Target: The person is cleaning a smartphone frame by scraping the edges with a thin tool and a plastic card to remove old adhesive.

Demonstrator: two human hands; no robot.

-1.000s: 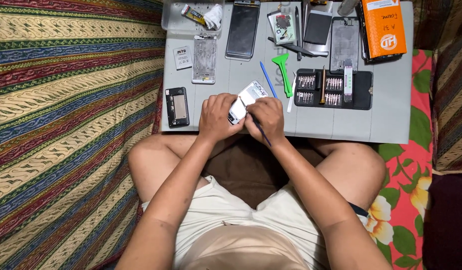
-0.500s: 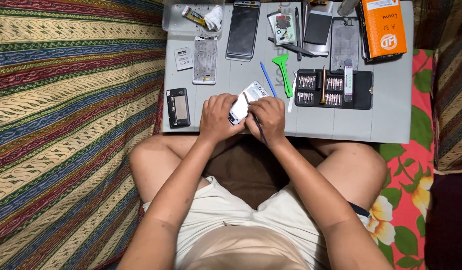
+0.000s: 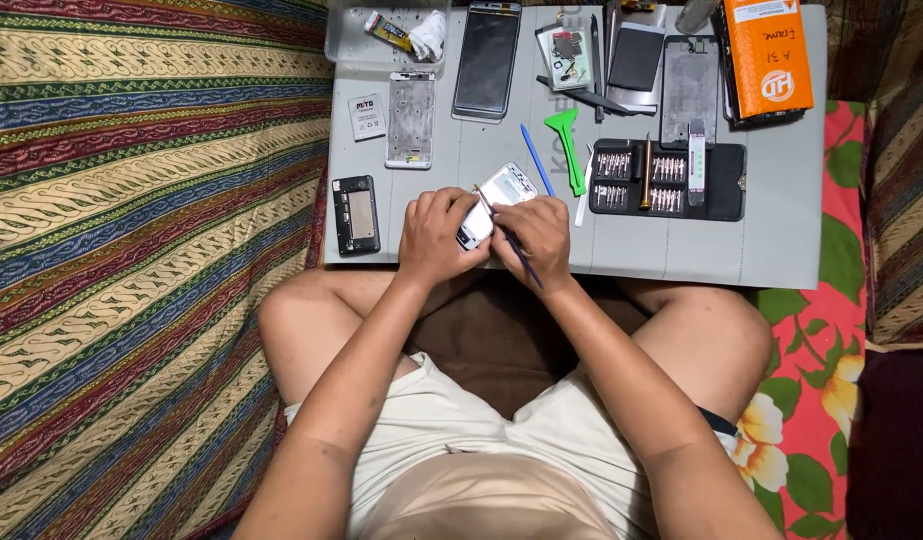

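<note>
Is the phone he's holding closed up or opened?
Opened: the white phone shows bare inner frame, no cover, held by the left hand while the right hand works a thin tool.

Grey work mat [image 3: 771, 240] with screwdriver kit [image 3: 666, 180]

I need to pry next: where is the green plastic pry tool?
In the head view, the green pry tool lies on the grey mat, above the right hand, between the blue spudger and the black screwdriver-bit case.

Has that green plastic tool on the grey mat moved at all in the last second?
No. The green pry tool lies in the same spot, between the blue stick and the black screwdriver-bit case, as before.
</note>
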